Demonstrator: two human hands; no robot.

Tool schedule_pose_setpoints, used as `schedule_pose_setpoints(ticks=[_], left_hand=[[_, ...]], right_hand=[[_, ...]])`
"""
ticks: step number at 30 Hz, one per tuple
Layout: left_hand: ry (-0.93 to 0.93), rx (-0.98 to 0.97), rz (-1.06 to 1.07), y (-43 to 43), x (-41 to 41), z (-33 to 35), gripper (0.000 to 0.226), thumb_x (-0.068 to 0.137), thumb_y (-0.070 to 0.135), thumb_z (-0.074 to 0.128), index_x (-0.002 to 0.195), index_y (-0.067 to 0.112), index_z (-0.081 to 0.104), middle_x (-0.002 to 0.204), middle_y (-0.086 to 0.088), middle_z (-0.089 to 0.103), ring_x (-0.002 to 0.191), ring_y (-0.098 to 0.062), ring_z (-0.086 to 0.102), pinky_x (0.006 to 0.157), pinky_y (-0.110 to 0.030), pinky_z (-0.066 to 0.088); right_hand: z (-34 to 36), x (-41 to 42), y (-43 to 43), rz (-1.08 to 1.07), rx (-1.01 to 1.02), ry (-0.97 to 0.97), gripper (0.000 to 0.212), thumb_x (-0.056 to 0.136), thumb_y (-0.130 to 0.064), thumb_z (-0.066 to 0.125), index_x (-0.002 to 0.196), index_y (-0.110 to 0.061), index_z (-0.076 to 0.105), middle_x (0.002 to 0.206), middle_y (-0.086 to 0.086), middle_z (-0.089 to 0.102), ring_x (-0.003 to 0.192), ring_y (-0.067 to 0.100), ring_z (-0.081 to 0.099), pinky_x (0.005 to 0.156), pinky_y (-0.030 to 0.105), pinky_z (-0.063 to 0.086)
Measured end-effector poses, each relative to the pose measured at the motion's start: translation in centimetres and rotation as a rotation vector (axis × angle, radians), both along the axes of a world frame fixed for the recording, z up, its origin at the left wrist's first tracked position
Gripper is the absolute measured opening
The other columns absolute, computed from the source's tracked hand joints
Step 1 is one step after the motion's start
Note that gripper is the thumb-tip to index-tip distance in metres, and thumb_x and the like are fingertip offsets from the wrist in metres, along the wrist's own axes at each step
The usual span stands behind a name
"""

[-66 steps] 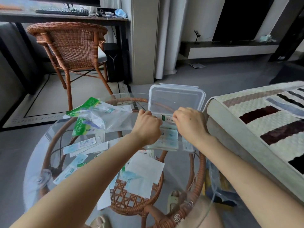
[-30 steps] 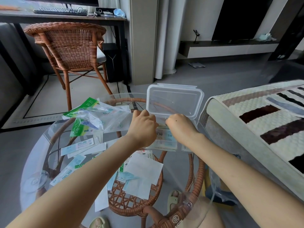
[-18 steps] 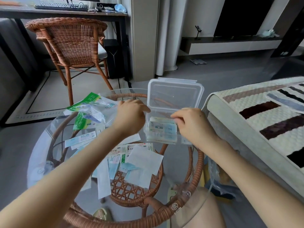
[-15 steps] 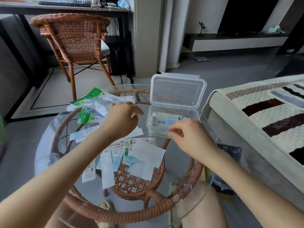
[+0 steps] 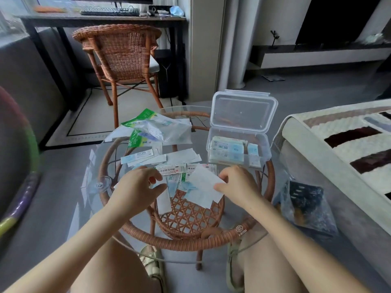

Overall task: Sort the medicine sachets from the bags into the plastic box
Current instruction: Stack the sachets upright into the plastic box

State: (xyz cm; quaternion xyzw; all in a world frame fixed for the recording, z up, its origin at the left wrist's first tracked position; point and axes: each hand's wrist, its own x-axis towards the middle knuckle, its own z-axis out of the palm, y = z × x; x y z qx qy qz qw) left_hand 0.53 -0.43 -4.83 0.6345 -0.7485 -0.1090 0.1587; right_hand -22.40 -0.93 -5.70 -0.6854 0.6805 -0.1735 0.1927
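On glass table (image 5: 99, 157), w/ clear plastic box (image 5: 265, 154) as ref. point. Box stands open, hinged lid (image 5: 243, 111) upright at its far side. Inside lies a flat stack of blue-and-white medicine sachets (image 5: 227, 148). Left of box: crumpled clear bags (image 5: 163, 130) w/ green print. Near-left of box: loose sachets (image 5: 146, 155) spread flat on the glass, some overlapping. R hand (image 5: 239, 185), just in front of box, pinches the right edge of a white sachet (image 5: 203, 182) betw. thumb and curled fingers. L hand (image 5: 137, 187), further left of box, hovers over the loose spread, fingers loosely curled, thumb out; whether it grips anything can't be told. Far left beyond box: wicker chair (image 5: 120, 49). Right of box: quilted cover (image 5: 338, 149), and on the floor a dark bag (image 5: 304, 199).
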Motion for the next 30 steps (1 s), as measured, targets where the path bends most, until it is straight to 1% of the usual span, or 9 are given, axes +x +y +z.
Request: schedule_pose_setpoints(ticks=[2,5,8,10,13,20,24,26,30], left_hand=[[0.018,-0.028,-0.025,-0.3,-0.7,0.4,0.023,0.085,0.033,0.062,0.103,0.019,0.066,0.096,0.002,0.063,0.084,-0.012,0.058,0.078,-0.027,0.051],[0.070,-0.053,-0.057,-1.0,-1.8,1.0,0.022,0.086,0.031,0.061,0.102,0.018,0.068,0.098,0.002,0.064,0.085,-0.010,0.058,0.074,-0.020,0.045],[0.099,-0.071,-0.091,-1.9,-2.9,1.4,0.020,0.087,0.028,0.059,0.102,0.017,0.068,0.100,0.000,0.066,0.087,-0.012,0.060,0.078,-0.023,0.049],[0.116,-0.078,-0.103,-2.6,-3.6,1.8,0.019,0.088,0.026,0.058,0.101,0.016,0.069,0.100,0.000,0.066,0.090,-0.014,0.061,0.081,-0.028,0.051],[0.137,-0.048,-0.134,-3.9,-4.3,2.3,0.018,0.088,0.023,0.058,0.099,0.014,0.069,0.100,-0.002,0.068,0.091,-0.016,0.062,0.084,-0.032,0.053],[0.195,0.067,-0.151,-6.4,-3.2,2.8,0.016,0.087,0.018,0.060,0.098,0.012,0.070,0.102,-0.002,0.071,0.085,-0.013,0.064,0.089,-0.031,0.053],[0.188,0.107,-0.136,-6.9,-2.2,2.7,0.017,0.087,0.018,0.060,0.100,0.012,0.069,0.105,-0.003,0.070,0.089,-0.014,0.064,0.092,-0.032,0.052],[0.181,0.120,-0.125,-7.0,-1.8,2.6,0.018,0.087,0.019,0.061,0.101,0.012,0.069,0.104,-0.003,0.070,0.091,-0.013,0.065,0.092,-0.029,0.051],[0.119,0.111,-0.112,-6.5,-0.7,2.3,0.017,0.087,0.018,0.061,0.101,0.013,0.069,0.103,-0.002,0.070,0.085,-0.010,0.063,0.089,-0.026,0.051]], right_hand=[[1.2,-1.0,0.8,0.036,0.020,-0.096,0.030,0.080,-0.020,0.067,0.055,-0.011,0.052,0.051,-0.003,0.041,0.050,0.012,0.038,0.047,0.025,0.024],[4.0,-4.0,0.1,-0.057,-0.148,-0.245,0.031,0.081,-0.016,0.064,0.055,-0.003,0.053,0.052,0.001,0.041,0.051,0.014,0.036,0.054,0.027,0.026],[6.2,-6.7,-3.4,-0.212,-0.384,-0.077,0.023,0.082,-0.009,0.056,0.066,0.007,0.052,0.059,0.017,0.043,0.059,0.023,0.036,0.054,0.031,0.024],[6.9,-7.1,-6.0,-0.162,-0.333,0.012,0.014,0.081,-0.007,0.055,0.073,0.004,0.058,0.070,0.023,0.056,0.064,0.026,0.045,0.056,0.031,0.030],[7.2,-6.8,-8.8,-0.001,-0.154,0.067,0.014,0.077,-0.008,0.064,0.091,-0.010,0.066,0.093,0.008,0.069,0.086,0.025,0.062,0.074,0.033,0.048],[6.1,-6.1,-11.9,0.153,0.211,0.107,0.006,0.073,-0.012,0.075,0.075,-0.014,0.069,0.076,0.004,0.066,0.071,0.016,0.057,0.062,0.026,0.045],[4.7,-6.0,-13.1,0.168,0.228,0.171,0.025,0.072,-0.025,0.077,0.081,-0.002,0.072,0.088,0.017,0.071,0.072,0.015,0.055,0.066,0.032,0.045],[4.8,-6.0,-13.0,0.178,0.211,0.230,0.024,0.073,-0.032,0.077,0.085,-0.012,0.073,0.093,0.006,0.072,0.083,0.016,0.061,0.076,0.034,0.048],[5.8,-5.1,-11.2,0.099,-0.111,0.420,0.033,0.079,-0.044,0.069,0.104,-0.023,0.068,0.106,-0.002,0.065,0.106,0.023,0.053,0.089,0.034,0.040]])
